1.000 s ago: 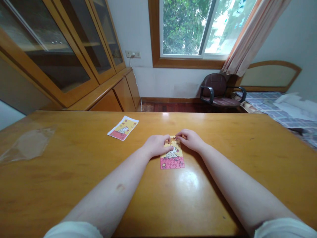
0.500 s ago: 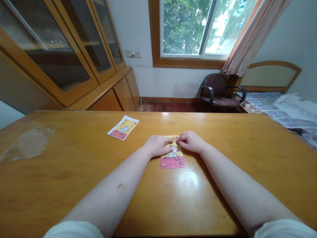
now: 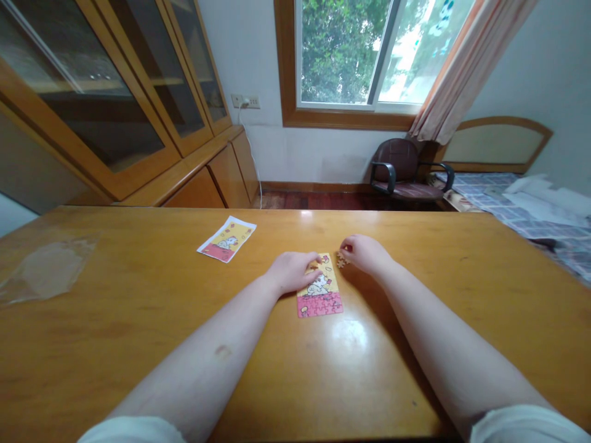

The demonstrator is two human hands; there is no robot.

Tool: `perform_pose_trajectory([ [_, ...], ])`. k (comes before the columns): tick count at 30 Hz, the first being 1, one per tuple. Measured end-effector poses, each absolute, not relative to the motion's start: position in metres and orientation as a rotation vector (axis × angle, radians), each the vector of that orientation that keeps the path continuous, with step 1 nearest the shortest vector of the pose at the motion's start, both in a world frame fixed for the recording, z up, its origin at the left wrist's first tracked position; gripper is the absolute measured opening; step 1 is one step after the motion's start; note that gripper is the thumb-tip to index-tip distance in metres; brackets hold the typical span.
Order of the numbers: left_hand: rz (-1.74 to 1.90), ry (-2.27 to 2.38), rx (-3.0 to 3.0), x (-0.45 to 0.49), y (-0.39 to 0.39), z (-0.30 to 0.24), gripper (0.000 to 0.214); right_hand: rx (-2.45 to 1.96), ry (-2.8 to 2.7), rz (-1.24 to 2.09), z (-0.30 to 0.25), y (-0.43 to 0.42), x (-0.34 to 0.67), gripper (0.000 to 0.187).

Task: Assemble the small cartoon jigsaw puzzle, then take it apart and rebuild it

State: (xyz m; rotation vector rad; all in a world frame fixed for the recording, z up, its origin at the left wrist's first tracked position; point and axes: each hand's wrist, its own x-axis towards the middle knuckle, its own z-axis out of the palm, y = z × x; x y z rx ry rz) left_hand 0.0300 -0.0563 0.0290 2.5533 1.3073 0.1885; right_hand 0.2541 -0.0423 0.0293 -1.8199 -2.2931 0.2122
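Note:
A small jigsaw puzzle (image 3: 319, 304) lies on the wooden table in front of me, yellow at the top and pink at the bottom, with a white cartoon animal in the middle. My left hand (image 3: 290, 272) rests over its left edge, thumb and fingers apart, covering part of the upper left. Just right of the puzzle, a few loose puzzle pieces (image 3: 341, 262) lie by the fingertips of my right hand (image 3: 364, 253). That hand's fingers are curled into a pinch; whatever is between them is hidden.
A printed picture card (image 3: 228, 239) with the same design lies to the left on the table (image 3: 175, 332). Farther left is a clear plastic bag (image 3: 50, 271). Beyond the table stand a glass-door cabinet (image 3: 194, 138), a chair (image 3: 399, 163) and a bed (image 3: 489, 194).
My right hand has moved right, off the puzzle's upper edge and over to the loose pieces, which now show. My left hand stays on the puzzle. The view has shifted slightly.

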Motion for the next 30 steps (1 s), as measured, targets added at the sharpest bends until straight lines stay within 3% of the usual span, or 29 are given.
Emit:
perform_pose_trajectory([
  [9,0.235,1.624,2.412,0.026,-0.048,0.024,0.025,-2.008,-2.371,0.280,0.021,-0.032,0.272,0.017],
  [30,0.273,1.623,2.289,0.021,-0.039,0.016,0.021,-2.050,-2.279,0.509,0.030,-0.036,0.269,0.007],
])
